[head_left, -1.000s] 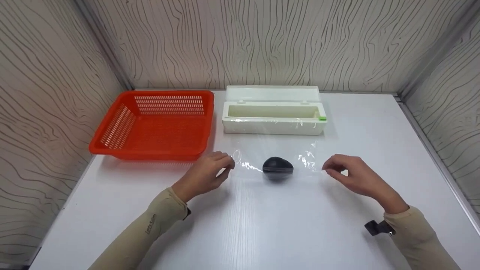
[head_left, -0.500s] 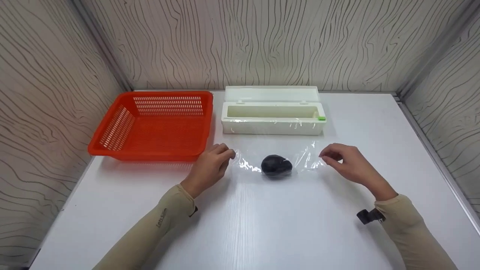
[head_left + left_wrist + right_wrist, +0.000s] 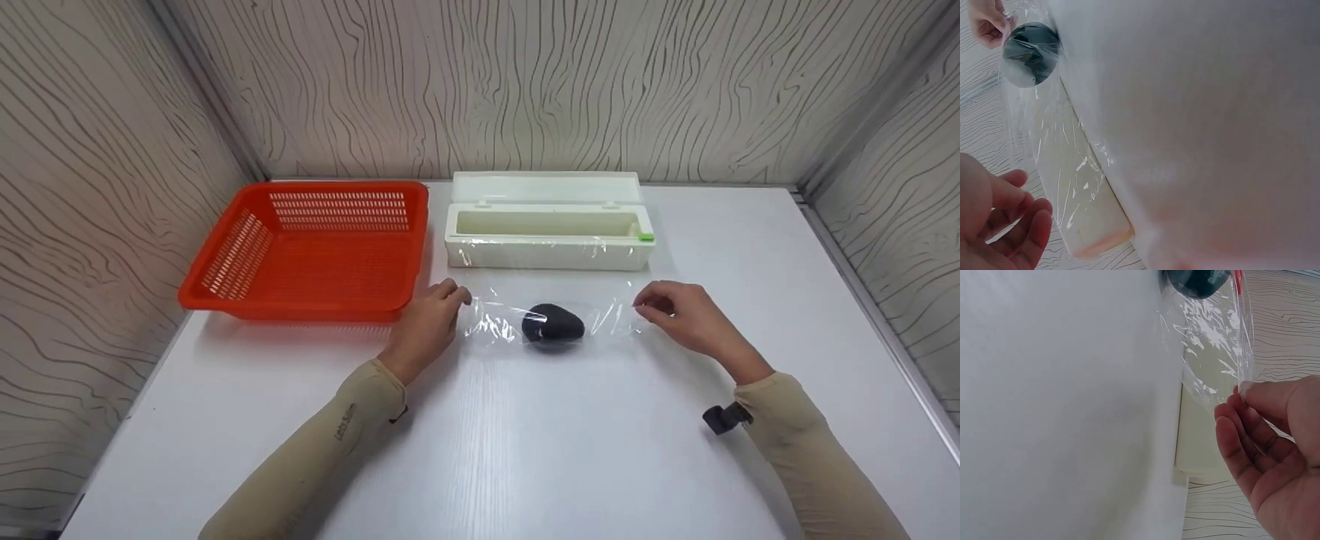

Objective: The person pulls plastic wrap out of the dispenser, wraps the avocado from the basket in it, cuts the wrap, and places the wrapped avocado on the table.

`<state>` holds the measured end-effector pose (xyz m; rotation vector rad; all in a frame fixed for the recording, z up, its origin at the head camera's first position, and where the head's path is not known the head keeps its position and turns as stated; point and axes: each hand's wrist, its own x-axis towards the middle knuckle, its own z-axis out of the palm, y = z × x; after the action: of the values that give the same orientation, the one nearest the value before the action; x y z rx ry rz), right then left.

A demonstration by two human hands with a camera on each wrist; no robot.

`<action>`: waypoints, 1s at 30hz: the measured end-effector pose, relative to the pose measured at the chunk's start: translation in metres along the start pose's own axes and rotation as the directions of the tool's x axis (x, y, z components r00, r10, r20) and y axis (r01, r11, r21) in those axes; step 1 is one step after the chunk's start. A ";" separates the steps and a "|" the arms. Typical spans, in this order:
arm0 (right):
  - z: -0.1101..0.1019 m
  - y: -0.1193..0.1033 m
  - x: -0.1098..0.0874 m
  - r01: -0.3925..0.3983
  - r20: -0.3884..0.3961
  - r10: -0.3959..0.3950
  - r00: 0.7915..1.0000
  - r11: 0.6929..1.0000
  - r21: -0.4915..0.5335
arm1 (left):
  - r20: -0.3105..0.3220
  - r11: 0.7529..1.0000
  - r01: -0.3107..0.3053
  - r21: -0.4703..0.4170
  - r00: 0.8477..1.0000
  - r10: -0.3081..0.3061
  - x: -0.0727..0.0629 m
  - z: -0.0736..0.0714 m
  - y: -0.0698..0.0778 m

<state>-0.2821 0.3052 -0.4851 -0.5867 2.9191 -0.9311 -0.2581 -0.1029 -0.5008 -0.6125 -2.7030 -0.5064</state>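
Observation:
A dark, pear-shaped fruit, likely an avocado [image 3: 559, 326], lies on the white table with clear cling film [image 3: 491, 328] over it. My left hand [image 3: 429, 324] pinches the film's left corner between thumb and fingers. On the other side, my right hand [image 3: 688, 316] pinches the right corner, so the film stretches between both hands. The right wrist view shows the creased film [image 3: 1213, 326] running to the fingertips of my right hand [image 3: 1275, 450]. In the left wrist view the fruit [image 3: 1030, 56] sits behind the shiny film, beyond my left hand [image 3: 994, 216].
A white cling film box [image 3: 551, 253] with its lid raised stands behind the fruit, a green slider at its right end. To the left is a red plastic basket [image 3: 315, 309]. Patterned wall panels [image 3: 517, 90] bound the table at the back and sides.
Both hands have moved away from me towards the box, drawing the film's near edge back over the fruit. The film now bunches in more creases. Box and basket stay put.

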 end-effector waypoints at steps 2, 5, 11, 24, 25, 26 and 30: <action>0.001 0.002 0.002 -0.005 0.009 0.005 1.000 1.000 -0.004 | 0.015 0.999 0.009 0.038 1.000 -0.010 0.001 0.002 0.001; 0.005 0.005 0.004 -0.011 0.023 0.011 1.000 1.000 -0.009 | 0.039 0.997 0.022 0.071 0.999 -0.025 0.001 0.004 0.001; 0.011 0.011 0.008 0.006 0.026 -0.006 1.000 1.000 -0.009 | 0.110 0.997 0.040 0.062 0.993 -0.046 0.004 0.005 -0.001; 0.014 0.009 0.014 0.039 0.040 -0.038 0.998 0.999 -0.024 | 0.168 0.998 0.035 0.059 0.985 -0.045 0.007 0.004 0.004; 0.014 0.009 0.015 0.042 0.041 -0.040 0.998 0.999 -0.026 | 0.169 0.999 0.007 0.054 0.985 -0.016 0.006 0.004 0.006; 0.014 0.009 0.015 0.042 0.042 -0.041 0.998 0.999 -0.027 | 0.177 0.998 -0.028 0.052 0.984 0.018 0.005 0.004 0.009; 0.012 0.010 0.015 0.036 0.047 -0.034 0.998 0.999 -0.034 | 0.238 0.988 -0.136 0.075 0.964 0.115 0.006 0.004 0.015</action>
<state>-0.2980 0.3001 -0.4993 -0.6545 2.8984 -0.8603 -0.2576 -0.0865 -0.4978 -0.8605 -2.8615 -0.2932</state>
